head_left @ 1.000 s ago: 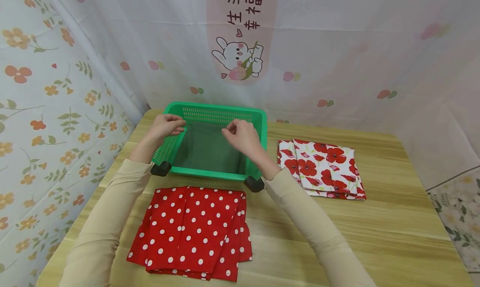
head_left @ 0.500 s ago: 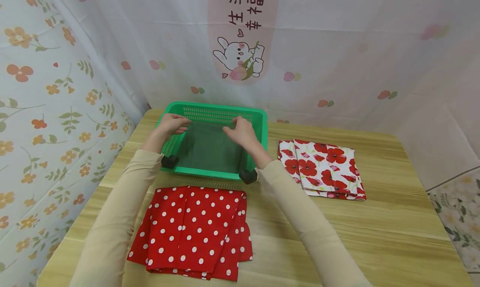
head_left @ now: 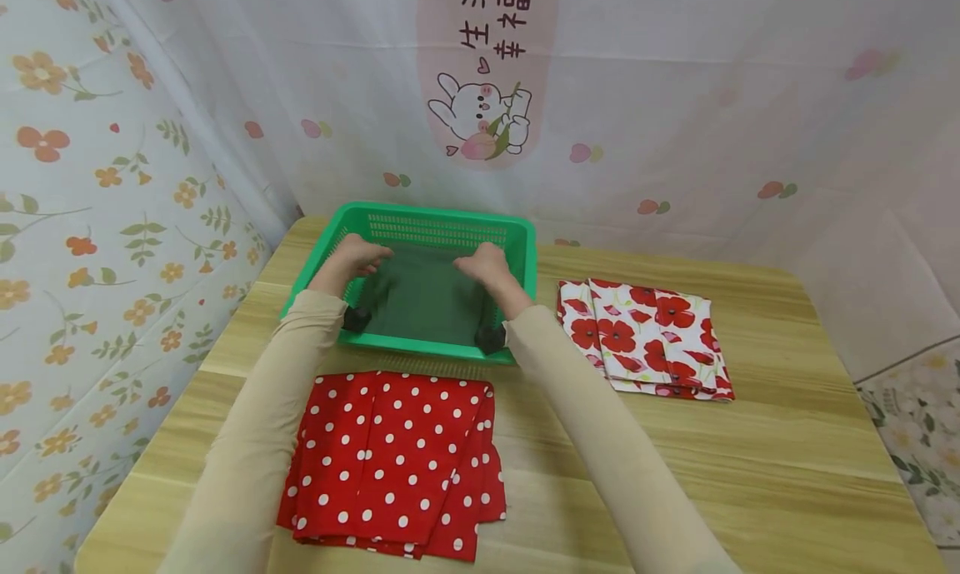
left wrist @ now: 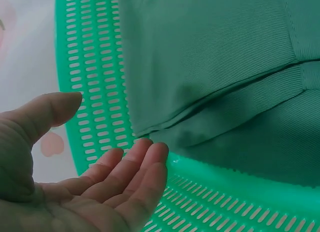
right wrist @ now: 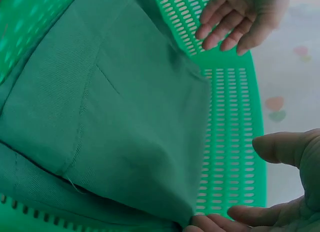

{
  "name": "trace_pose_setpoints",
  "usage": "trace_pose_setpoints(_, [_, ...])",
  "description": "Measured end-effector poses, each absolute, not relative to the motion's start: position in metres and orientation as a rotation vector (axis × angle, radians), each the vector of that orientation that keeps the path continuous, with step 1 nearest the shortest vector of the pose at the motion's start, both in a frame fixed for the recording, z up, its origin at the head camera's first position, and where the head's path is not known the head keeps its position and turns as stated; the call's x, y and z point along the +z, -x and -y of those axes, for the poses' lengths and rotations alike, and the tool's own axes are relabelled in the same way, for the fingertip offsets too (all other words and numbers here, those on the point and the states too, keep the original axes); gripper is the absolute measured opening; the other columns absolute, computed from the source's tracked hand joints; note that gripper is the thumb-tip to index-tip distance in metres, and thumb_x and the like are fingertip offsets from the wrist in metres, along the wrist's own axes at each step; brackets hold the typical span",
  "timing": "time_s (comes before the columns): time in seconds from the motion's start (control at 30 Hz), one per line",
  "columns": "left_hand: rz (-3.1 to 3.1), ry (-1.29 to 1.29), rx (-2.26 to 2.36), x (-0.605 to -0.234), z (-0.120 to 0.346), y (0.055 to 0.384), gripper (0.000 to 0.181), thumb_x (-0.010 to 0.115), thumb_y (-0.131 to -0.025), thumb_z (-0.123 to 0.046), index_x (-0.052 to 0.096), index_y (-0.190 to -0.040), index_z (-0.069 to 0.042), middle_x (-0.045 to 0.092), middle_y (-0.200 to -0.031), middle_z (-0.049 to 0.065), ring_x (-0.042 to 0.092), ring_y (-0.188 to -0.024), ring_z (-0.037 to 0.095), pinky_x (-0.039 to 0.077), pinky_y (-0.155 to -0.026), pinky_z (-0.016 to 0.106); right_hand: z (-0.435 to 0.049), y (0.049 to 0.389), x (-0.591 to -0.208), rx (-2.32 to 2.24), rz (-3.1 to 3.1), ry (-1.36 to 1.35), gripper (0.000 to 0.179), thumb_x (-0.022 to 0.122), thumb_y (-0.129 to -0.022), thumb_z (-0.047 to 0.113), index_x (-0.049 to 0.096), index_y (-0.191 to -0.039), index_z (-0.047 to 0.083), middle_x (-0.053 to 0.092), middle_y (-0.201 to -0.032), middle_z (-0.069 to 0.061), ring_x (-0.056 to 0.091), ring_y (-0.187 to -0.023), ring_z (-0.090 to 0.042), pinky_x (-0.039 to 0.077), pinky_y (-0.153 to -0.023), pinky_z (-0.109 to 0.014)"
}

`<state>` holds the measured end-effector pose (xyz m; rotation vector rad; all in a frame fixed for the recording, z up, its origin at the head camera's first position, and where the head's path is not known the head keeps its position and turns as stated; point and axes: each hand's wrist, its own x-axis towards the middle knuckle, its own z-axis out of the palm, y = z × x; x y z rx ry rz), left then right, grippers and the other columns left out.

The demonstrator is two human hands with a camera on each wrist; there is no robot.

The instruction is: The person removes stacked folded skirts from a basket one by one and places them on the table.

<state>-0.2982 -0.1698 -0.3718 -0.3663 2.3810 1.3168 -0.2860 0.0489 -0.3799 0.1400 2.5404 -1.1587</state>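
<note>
A dark green folded cloth [head_left: 427,295] lies flat in a bright green plastic basket [head_left: 442,213] with slotted walls. My left hand [head_left: 358,256] is over the basket's left side; in the left wrist view its fingertips [left wrist: 157,149] are right at a corner of the cloth, thumb spread away. My right hand [head_left: 486,266] is over the right side. In the right wrist view the right fingertips [right wrist: 200,223] reach the cloth's near corner, with the thumb apart. Neither hand grips anything.
A red polka-dot cloth [head_left: 397,466], folded, lies in front of the basket on the wooden table [head_left: 787,466]. To the right is a folded white cloth with red poppies [head_left: 645,336]. A printed curtain [head_left: 675,124] hangs behind the table.
Both hands have moved lower into the basket, the left one also to the right. Their fingers have gone from curled to more extended. The cloths and basket stay in place.
</note>
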Motion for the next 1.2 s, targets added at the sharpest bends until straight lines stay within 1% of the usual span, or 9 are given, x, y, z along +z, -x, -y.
trace_pose_setpoints(0.07, [-2.4,0.375,1.287,-0.374,0.168,0.3,0.058,0.055,-0.093,-0.022,0.032,-0.136,0.01,0.051,-0.11,0.018,0.049,-0.062,0.011,0.047,-0.074,0.031,-0.052,0.286,-0.382,-1.211,-2.498,-0.161,0.034,0.056,-0.092,0.022,0.052,-0.11,-0.007,0.054,-0.106,-0.014,0.051,-0.093,-0.022,0.046,-0.083,-0.032])
trace_pose_setpoints(0.13, [-2.417,0.39,1.247,-0.377,0.167,0.303,0.059,0.055,-0.093,-0.023,0.032,-0.136,0.01,0.049,-0.104,0.016,0.054,-0.073,0.019,0.046,-0.083,0.037,-0.055,0.286,-0.384,-1.256,-2.462,-0.184,0.057,0.056,-0.092,0.022,0.036,-0.135,-0.009,0.04,-0.137,-0.021,0.043,-0.121,-0.029,0.04,-0.099,-0.04])
trace_pose_setpoints(0.2, [-2.415,0.404,1.218,-0.381,0.167,0.306,0.058,0.055,-0.092,-0.023,0.033,-0.135,0.011,0.051,-0.096,0.014,0.055,-0.086,0.027,0.045,-0.088,0.04,-0.058,0.287,-0.386,-1.277,-2.431,-0.207,0.066,0.055,-0.092,0.022,0.025,-0.142,-0.008,0.028,-0.147,-0.022,0.032,-0.132,-0.033,0.035,-0.104,-0.043])
trace_pose_setpoints(0.33, [-2.412,0.452,1.133,-0.39,0.171,0.312,0.051,0.055,-0.092,-0.024,0.042,-0.127,0.011,0.045,-0.061,0.002,0.05,-0.058,0.016,0.046,-0.065,0.028,-0.062,0.289,-0.391,-1.296,-2.381,-0.256,0.069,0.054,-0.093,0.023,0.02,-0.145,-0.006,0.023,-0.15,-0.02,0.027,-0.135,-0.034,0.033,-0.106,-0.043])
trace_pose_setpoints(0.47, [-2.384,0.472,1.117,-0.439,0.193,0.346,0.056,0.061,-0.088,-0.026,0.045,-0.128,0.009,0.063,-0.088,0.015,0.061,-0.071,0.021,0.051,-0.071,0.033,-0.066,0.294,-0.399,-1.305,-2.31,-0.324,0.066,0.055,-0.093,0.025,0.025,-0.143,-0.006,0.029,-0.147,-0.018,0.03,-0.134,-0.034,0.033,-0.105,-0.045])
trace_pose_setpoints(0.57, [-2.367,0.475,1.077,-0.49,0.215,0.381,0.074,0.066,-0.084,-0.033,0.036,-0.138,0.008,0.042,-0.137,0.026,0.053,-0.113,0.041,0.048,-0.088,0.047,-0.07,0.295,-0.401,-1.323,-2.234,-0.363,0.067,0.056,-0.092,0.026,0.026,-0.143,-0.004,0.029,-0.147,-0.018,0.03,-0.133,-0.037,0.034,-0.103,-0.052])
trace_pose_setpoints(0.63, [-2.372,0.496,1.01,-0.502,0.219,0.387,0.079,0.064,-0.085,-0.036,0.031,-0.139,0.01,0.04,-0.135,0.03,0.05,-0.114,0.046,0.048,-0.086,0.049,-0.072,0.294,-0.4,-1.333,-2.189,-0.374,0.069,0.056,-0.092,0.027,0.022,-0.145,-0.003,0.026,-0.149,-0.019,0.027,-0.134,-0.04,0.034,-0.1,-0.057])
trace_pose_setpoints(0.87, [-2.27,0.548,1.037,-0.41,0.178,0.315,0.066,0.049,-0.095,-0.023,0.018,-0.143,0.01,0.03,-0.143,0.03,0.036,-0.127,0.044,0.036,-0.102,0.047,-0.077,0.294,-0.399,-1.371,-2.079,-0.372,0.073,0.056,-0.093,0.024,0.014,-0.147,-0.003,0.019,-0.15,-0.022,0.025,-0.134,-0.043,0.035,-0.1,-0.057])
trace_pose_setpoints(1.2, [-2.169,0.448,0.995,-0.551,0.241,0.421,0.09,0.06,-0.088,-0.04,0.009,-0.148,0.003,0.021,-0.147,0.029,0.03,-0.129,0.045,0.038,-0.099,0.05,-0.077,0.295,-0.402,-1.4,-2.022,-0.41,0.067,0.06,-0.091,0.026,0.029,-0.144,0.0,0.035,-0.143,-0.023,0.037,-0.13,-0.036,0.039,-0.097,-0.055])
